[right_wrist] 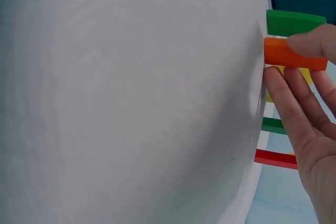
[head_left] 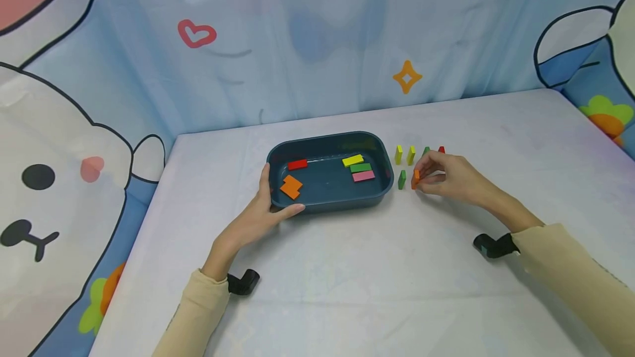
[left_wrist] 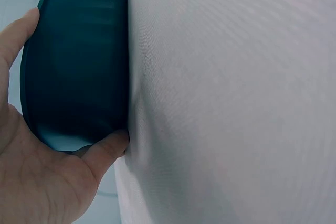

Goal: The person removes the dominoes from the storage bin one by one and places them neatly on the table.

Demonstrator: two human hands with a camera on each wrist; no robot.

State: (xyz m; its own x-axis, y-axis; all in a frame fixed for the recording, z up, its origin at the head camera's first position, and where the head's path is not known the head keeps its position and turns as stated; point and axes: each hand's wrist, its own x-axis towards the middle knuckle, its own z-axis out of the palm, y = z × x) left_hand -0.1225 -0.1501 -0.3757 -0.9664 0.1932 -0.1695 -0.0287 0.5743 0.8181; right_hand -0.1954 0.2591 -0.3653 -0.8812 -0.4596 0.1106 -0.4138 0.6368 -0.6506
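Dark blue-green tray point(head_left: 324, 180), rectangular with rounded corners, sits flat, open side up, coloured blocks point(head_left: 360, 168) lying inside; to its right, slim orange block point(right_wrist: 279, 52) pinched upright, just beside a standing green block point(head_left: 402, 179).

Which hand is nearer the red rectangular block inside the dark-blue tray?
Left. The left hand holds the tray at its left end, left of the red block; the right hand, past the opposite end, pinches an orange rectangular block.

1. Head view: the right hand point(head_left: 448, 176) partly conceals the standing red block point(head_left: 441, 150) and rear green block point(head_left: 426, 150).
2. Left wrist view: the top edge crops the tray point(left_wrist: 79, 56).
3. Right wrist view: fingers point(right_wrist: 287, 100) partly block my sight of the standing yellow blocks point(head_left: 411, 155).
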